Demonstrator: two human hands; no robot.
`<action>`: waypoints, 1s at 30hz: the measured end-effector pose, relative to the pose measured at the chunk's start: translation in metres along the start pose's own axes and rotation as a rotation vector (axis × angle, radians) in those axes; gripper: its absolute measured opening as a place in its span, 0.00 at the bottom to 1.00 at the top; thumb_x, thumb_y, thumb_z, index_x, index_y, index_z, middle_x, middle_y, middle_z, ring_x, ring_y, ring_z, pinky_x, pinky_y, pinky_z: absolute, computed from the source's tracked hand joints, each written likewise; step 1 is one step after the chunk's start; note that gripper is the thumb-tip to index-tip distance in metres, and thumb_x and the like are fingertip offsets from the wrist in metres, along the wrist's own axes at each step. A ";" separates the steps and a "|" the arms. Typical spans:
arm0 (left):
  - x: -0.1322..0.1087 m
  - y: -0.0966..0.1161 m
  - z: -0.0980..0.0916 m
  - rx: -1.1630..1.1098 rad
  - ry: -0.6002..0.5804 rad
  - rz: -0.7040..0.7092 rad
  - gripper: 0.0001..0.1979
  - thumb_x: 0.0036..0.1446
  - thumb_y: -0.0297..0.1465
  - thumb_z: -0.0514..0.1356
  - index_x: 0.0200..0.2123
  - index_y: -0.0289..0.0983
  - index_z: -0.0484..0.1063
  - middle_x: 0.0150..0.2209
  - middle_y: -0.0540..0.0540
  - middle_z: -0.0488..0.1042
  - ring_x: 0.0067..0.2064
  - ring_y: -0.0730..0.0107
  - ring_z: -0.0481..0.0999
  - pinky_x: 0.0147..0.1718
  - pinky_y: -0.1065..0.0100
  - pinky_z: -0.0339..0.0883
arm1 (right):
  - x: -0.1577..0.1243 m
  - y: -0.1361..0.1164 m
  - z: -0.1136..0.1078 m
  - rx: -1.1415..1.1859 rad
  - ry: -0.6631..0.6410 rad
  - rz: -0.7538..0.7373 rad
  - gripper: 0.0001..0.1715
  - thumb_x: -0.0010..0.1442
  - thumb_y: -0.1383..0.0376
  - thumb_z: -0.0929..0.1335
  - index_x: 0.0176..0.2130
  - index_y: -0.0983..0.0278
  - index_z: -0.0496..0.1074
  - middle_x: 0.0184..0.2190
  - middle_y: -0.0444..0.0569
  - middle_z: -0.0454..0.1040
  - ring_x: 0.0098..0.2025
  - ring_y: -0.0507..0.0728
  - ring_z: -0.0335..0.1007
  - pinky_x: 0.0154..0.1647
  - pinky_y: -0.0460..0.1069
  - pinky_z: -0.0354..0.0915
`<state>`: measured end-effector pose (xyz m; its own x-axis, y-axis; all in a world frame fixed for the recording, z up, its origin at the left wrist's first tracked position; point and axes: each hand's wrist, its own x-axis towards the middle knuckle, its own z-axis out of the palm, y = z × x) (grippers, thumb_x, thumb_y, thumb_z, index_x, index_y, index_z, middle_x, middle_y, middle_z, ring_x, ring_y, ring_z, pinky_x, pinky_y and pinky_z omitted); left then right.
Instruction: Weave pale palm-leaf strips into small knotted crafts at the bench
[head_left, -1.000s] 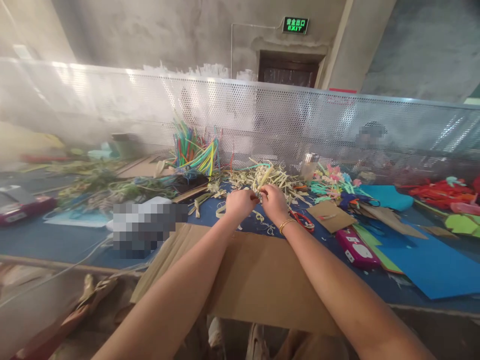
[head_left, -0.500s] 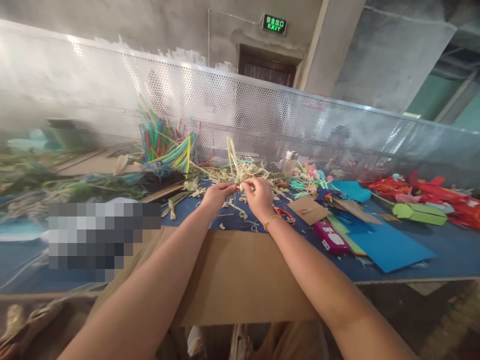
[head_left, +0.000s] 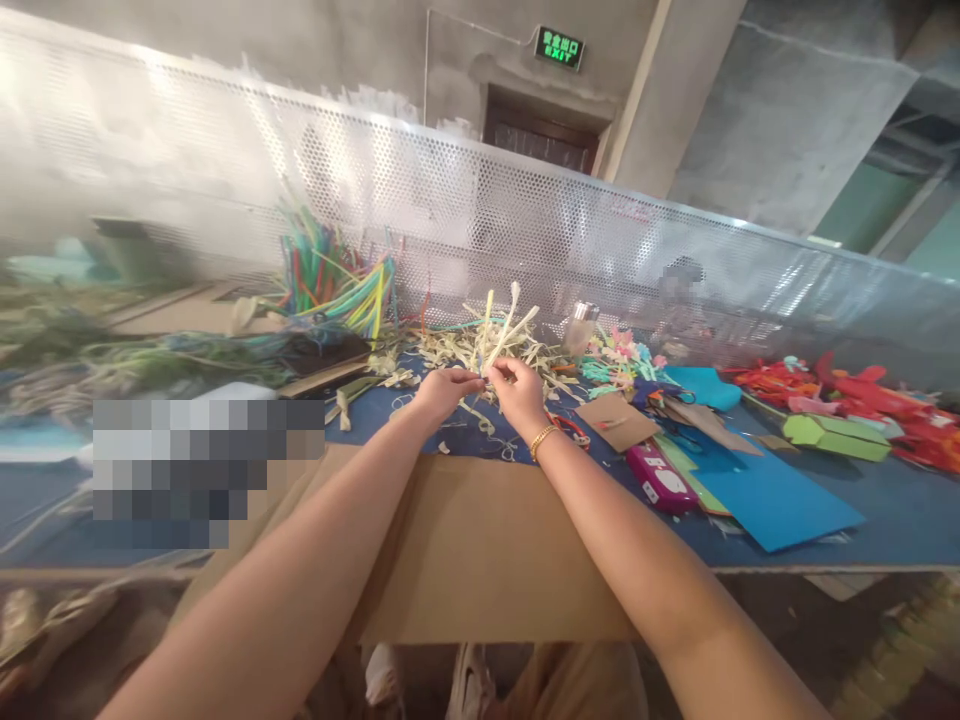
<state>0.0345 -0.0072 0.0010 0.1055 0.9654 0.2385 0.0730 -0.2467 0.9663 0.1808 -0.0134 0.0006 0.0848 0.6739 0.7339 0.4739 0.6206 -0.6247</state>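
Observation:
My left hand [head_left: 444,393] and my right hand [head_left: 519,392] meet fingertip to fingertip above the near edge of a pile of pale strips. Both are closed in a pinch on pale straw-coloured strips [head_left: 508,325], which look like dried husk or leaf. Their free ends stand up above the fingers and fan apart. Where the fingers press, the strips are mostly hidden. Behind the hands a heap of similar pale strips [head_left: 442,350] covers the blue tabletop [head_left: 375,425]. A curled loose strip [head_left: 478,416] hangs or lies just below the fingers.
Brown cardboard [head_left: 495,550] lies under my forearms. To the right are red-handled scissors or pliers [head_left: 574,430], a purple box [head_left: 660,478], blue sheets [head_left: 780,490] and red craft pieces [head_left: 862,390]. A glass bottle [head_left: 581,328] and coloured stems [head_left: 322,270] stand farther back.
The tall looped strip above the fingers now shows as separate ends spread outward, leaning right. Both hands stay close together in nearly the same spot. The view has shifted slightly.

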 end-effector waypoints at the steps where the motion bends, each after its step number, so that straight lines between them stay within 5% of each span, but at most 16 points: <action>1: 0.000 -0.001 0.000 0.015 0.014 -0.001 0.15 0.35 0.39 0.69 0.27 0.36 0.79 0.27 0.47 0.77 0.30 0.69 0.70 0.34 0.67 0.60 | 0.000 -0.001 0.001 0.021 -0.001 0.011 0.08 0.54 0.60 0.67 0.32 0.62 0.72 0.30 0.47 0.77 0.32 0.55 0.72 0.38 0.50 0.67; 13: -0.010 0.009 0.009 -0.182 -0.053 -0.163 0.13 0.37 0.34 0.70 0.26 0.34 0.74 0.19 0.49 0.71 0.21 0.77 0.66 0.18 0.75 0.50 | -0.001 -0.011 0.002 -0.031 0.018 0.016 0.03 0.49 0.66 0.65 0.29 0.61 0.63 0.22 0.41 0.68 0.24 0.52 0.65 0.30 0.48 0.64; 30: -0.012 0.009 0.010 -0.289 -0.094 -0.252 0.07 0.42 0.29 0.68 0.24 0.33 0.73 0.21 0.47 0.74 0.20 0.80 0.68 0.20 0.77 0.63 | -0.001 0.000 0.005 0.200 0.010 0.149 0.16 0.50 0.59 0.68 0.38 0.65 0.70 0.31 0.50 0.77 0.33 0.57 0.74 0.36 0.53 0.70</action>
<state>0.0437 -0.0218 0.0056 0.2116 0.9773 -0.0070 -0.1727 0.0444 0.9840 0.1761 -0.0121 -0.0020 0.1497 0.7607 0.6316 0.2725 0.5823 -0.7659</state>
